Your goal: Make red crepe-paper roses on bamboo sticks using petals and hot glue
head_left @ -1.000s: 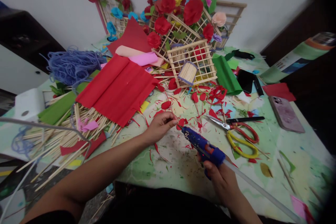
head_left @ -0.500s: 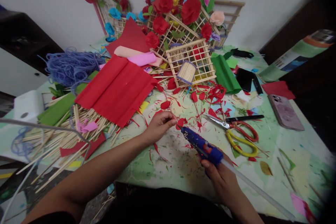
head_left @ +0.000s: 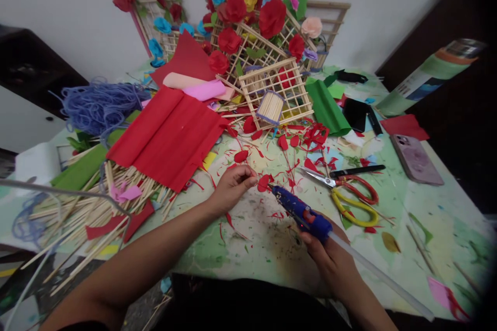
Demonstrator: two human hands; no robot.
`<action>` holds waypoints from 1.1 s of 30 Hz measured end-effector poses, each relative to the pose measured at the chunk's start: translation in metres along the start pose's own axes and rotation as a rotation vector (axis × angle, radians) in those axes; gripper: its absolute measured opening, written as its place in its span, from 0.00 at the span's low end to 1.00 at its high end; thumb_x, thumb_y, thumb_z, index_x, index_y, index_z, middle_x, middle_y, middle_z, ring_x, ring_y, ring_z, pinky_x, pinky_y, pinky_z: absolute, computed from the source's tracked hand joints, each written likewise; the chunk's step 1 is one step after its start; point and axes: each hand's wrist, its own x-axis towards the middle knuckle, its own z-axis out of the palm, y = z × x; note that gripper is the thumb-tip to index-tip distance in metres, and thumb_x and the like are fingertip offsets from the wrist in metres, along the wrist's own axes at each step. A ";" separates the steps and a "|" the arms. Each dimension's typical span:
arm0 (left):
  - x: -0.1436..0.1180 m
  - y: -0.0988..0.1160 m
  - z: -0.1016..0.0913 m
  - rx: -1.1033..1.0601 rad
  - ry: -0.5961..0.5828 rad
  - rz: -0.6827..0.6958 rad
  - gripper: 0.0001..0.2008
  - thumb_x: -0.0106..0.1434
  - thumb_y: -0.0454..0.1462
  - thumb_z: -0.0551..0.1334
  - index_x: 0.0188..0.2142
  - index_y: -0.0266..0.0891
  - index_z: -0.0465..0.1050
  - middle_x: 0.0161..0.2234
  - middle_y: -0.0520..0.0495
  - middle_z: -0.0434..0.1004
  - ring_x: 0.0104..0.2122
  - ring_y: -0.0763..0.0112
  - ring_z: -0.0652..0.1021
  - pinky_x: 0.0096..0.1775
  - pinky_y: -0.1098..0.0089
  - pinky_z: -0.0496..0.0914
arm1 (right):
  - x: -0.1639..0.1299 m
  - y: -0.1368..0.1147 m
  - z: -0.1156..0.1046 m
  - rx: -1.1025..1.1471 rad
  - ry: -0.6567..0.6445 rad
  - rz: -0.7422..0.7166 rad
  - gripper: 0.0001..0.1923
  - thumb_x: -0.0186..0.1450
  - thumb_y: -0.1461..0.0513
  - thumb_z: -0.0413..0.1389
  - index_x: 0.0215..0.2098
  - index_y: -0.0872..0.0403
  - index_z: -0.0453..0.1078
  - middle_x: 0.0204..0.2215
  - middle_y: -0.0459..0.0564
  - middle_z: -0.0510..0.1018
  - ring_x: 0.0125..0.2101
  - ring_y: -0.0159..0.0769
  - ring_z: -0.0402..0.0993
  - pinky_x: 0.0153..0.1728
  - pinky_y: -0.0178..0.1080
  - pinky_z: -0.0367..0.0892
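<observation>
Left hand (head_left: 232, 186) fingers pinch a red petal (head_left: 264, 182); right hand (head_left: 330, 261) fingers grip the glue gun (head_left: 301, 211), nozzle touching it.

Just right of the right hand (head_left: 330, 261) lie yellow-handled scissors (head_left: 351, 209) and red-handled scissors (head_left: 341, 183), touching each other on the table (head_left: 446, 227). Farther right rests a phone (head_left: 416, 159). Beyond the left hand (head_left: 231, 186) a red crepe paper sheet (head_left: 166, 134) covers part of a heap of wooden sticks (head_left: 77, 212) to that hand's left. Past it sits a tangle of blue cord (head_left: 97, 106). Far beyond both hands, wooden lattice frames (head_left: 277, 90) carry paper flowers (head_left: 272, 15), with green paper (head_left: 326, 106) beside them
</observation>
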 end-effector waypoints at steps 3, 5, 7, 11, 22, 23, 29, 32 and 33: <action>0.000 -0.001 0.000 -0.004 -0.005 0.016 0.15 0.57 0.45 0.62 0.25 0.35 0.67 0.24 0.52 0.66 0.25 0.76 0.66 0.30 0.74 0.61 | 0.001 -0.004 -0.001 0.045 -0.005 -0.033 0.20 0.67 0.50 0.44 0.23 0.51 0.63 0.18 0.45 0.68 0.21 0.35 0.67 0.23 0.36 0.61; 0.000 -0.001 0.001 -0.006 -0.010 0.021 0.15 0.57 0.45 0.62 0.25 0.35 0.67 0.24 0.52 0.66 0.25 0.76 0.66 0.30 0.74 0.61 | 0.003 -0.008 0.001 0.056 -0.014 -0.033 0.20 0.67 0.49 0.44 0.23 0.51 0.63 0.19 0.46 0.68 0.22 0.35 0.67 0.23 0.36 0.62; 0.000 0.000 0.001 -0.004 -0.011 0.020 0.15 0.57 0.46 0.62 0.25 0.35 0.67 0.24 0.52 0.66 0.26 0.75 0.66 0.30 0.74 0.61 | 0.004 -0.012 0.004 0.046 -0.020 -0.020 0.20 0.67 0.49 0.43 0.24 0.50 0.63 0.19 0.46 0.69 0.23 0.36 0.67 0.25 0.37 0.62; 0.000 0.001 0.000 0.007 -0.004 0.017 0.16 0.57 0.46 0.63 0.25 0.35 0.67 0.24 0.51 0.66 0.26 0.75 0.66 0.31 0.73 0.62 | 0.004 -0.011 0.006 -0.005 -0.040 -0.036 0.18 0.68 0.51 0.43 0.26 0.50 0.65 0.21 0.47 0.70 0.24 0.37 0.68 0.26 0.37 0.63; -0.001 -0.001 0.000 0.003 -0.026 0.061 0.15 0.57 0.46 0.62 0.25 0.35 0.67 0.24 0.51 0.68 0.26 0.75 0.67 0.30 0.74 0.62 | 0.020 0.086 -0.056 -0.875 0.156 0.287 0.19 0.59 0.49 0.53 0.36 0.56 0.69 0.27 0.57 0.73 0.33 0.50 0.67 0.32 0.45 0.61; -0.001 0.000 0.000 0.002 -0.029 0.074 0.15 0.57 0.46 0.62 0.25 0.35 0.68 0.24 0.51 0.68 0.26 0.75 0.67 0.30 0.73 0.62 | 0.024 0.094 -0.058 -0.896 0.121 0.298 0.20 0.59 0.49 0.53 0.36 0.57 0.69 0.27 0.57 0.73 0.32 0.49 0.67 0.33 0.45 0.61; -0.001 0.002 -0.001 -0.025 -0.044 0.137 0.16 0.58 0.46 0.62 0.24 0.36 0.68 0.23 0.50 0.69 0.26 0.74 0.68 0.31 0.72 0.63 | 0.035 0.079 -0.043 -0.836 0.267 0.205 0.27 0.59 0.52 0.53 0.50 0.63 0.66 0.44 0.69 0.71 0.46 0.60 0.64 0.43 0.56 0.60; -0.002 0.002 -0.001 -0.014 -0.055 0.141 0.16 0.58 0.46 0.62 0.24 0.36 0.68 0.23 0.50 0.69 0.26 0.74 0.69 0.31 0.72 0.63 | 0.041 0.037 -0.018 -0.491 0.197 0.086 0.21 0.64 0.55 0.48 0.50 0.59 0.66 0.47 0.63 0.71 0.50 0.52 0.63 0.50 0.53 0.58; -0.003 0.003 0.000 -0.009 -0.056 0.141 0.15 0.58 0.46 0.62 0.24 0.36 0.68 0.24 0.50 0.69 0.26 0.74 0.69 0.31 0.72 0.63 | 0.044 0.025 -0.009 -0.339 0.100 0.065 0.20 0.66 0.55 0.46 0.49 0.56 0.67 0.48 0.61 0.72 0.50 0.49 0.65 0.51 0.51 0.58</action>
